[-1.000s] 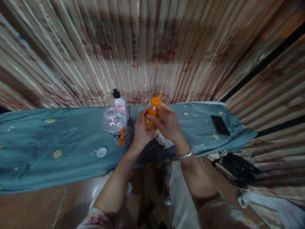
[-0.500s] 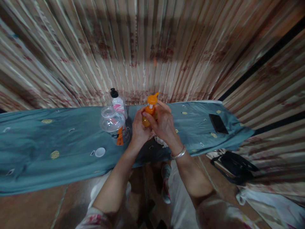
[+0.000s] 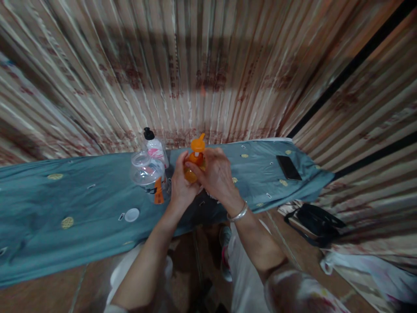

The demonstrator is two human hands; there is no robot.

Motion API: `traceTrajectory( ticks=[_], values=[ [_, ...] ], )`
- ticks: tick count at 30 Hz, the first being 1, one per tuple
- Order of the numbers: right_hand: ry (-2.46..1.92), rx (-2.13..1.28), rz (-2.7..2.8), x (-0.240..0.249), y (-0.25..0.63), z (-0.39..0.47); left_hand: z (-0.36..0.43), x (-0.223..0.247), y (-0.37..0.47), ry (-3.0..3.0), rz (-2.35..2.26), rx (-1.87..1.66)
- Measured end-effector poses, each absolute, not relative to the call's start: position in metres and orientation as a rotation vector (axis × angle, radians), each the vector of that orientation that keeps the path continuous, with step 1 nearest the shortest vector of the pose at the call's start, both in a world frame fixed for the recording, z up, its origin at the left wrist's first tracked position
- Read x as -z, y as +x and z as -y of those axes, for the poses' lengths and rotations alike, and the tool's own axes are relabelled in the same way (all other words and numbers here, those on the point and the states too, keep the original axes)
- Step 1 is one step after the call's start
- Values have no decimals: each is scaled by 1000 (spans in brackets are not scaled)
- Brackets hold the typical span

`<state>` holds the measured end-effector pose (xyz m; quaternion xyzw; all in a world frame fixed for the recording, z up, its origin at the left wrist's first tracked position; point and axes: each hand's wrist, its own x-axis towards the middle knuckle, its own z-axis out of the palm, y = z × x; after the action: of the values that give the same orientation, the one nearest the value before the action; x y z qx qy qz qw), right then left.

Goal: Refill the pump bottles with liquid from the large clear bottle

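Note:
A pump bottle (image 3: 190,175) with an orange pump head and amber contents stands upright between my hands, its white stem showing a little under the head. My left hand (image 3: 181,182) is closed round the bottle's left side. My right hand (image 3: 219,171) grips it from the right, thumb across the front near the orange collar. Part of the bottle is covered by my fingers. Just left of my hands are a clear wide plastic bottle (image 3: 148,174) without a cap and a white bottle (image 3: 156,150) with a black pump top.
A white round lid (image 3: 132,214) lies on the teal cloth-covered table (image 3: 94,208). A dark phone (image 3: 289,168) rests toward the table's right end. Behind hangs a striped curtain (image 3: 195,65). A black bag (image 3: 317,221) sits low on the right.
The view has shifted slightly, so everything appears further left. My right fingers, earlier raised beside the pump head, are now curled lower around the bottle. Both hands keep hold of it.

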<state>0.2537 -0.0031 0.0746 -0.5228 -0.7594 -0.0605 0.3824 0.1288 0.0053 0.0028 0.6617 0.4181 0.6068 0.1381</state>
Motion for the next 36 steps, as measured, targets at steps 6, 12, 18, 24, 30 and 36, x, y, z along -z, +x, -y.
traceTrajectory(
  ticks=[6,12,18,24,30,36],
  values=[
    [-1286,66,1976,-78,250,10,1,2,118,1868,-1166,-1751],
    [-1256,-85,1886,-88,268,10,17,2,113,1623,-1005,-1633],
    [-1286,-142,1894,-115,304,3,26,5,123,1448,-987,-1590],
    [-1410,-40,1914,-138,344,-22,33,25,130,1389,-1069,-1524],
    [-1644,125,1864,-125,370,-74,35,50,127,1383,-1140,-1466],
    [-1780,176,1706,-102,388,-132,31,60,119,1395,-1192,-1435]
  ],
)
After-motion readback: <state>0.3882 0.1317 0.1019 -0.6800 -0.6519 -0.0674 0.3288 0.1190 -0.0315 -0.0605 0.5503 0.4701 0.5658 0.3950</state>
